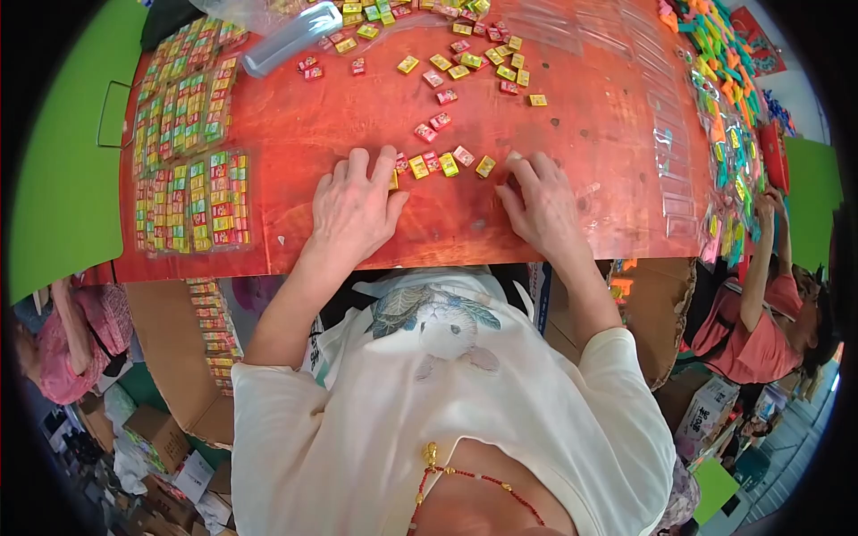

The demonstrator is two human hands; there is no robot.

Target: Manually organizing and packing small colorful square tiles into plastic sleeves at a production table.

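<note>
1. The red tabletop [357, 125] carries the whole job; every place below is told from the short row of candy boxes [438, 163] lying between the two hands.
2. Far to the left of that row, filled clear sheets of packed boxes [192, 192] lie side by side in several stacks, which I judge to be the finished part of the work.
3. Beyond the row, toward the far edge, a scatter of loose boxes [465, 58] lies unsorted, so I judge a fair share is left.
4. Well to the right of the row, empty clear sleeves [666, 152] wait, overlapping along the edge.
5. The left hand [353, 210] lies flat, fingers spread, its grip open, fingertips touching the row's left end.
6. The right hand [541, 210] is likewise flat and open, holding nothing, just right of the row.
7. Nothing stands between the hands and the row; a clear tube [290, 40] lies far beyond it.
</note>
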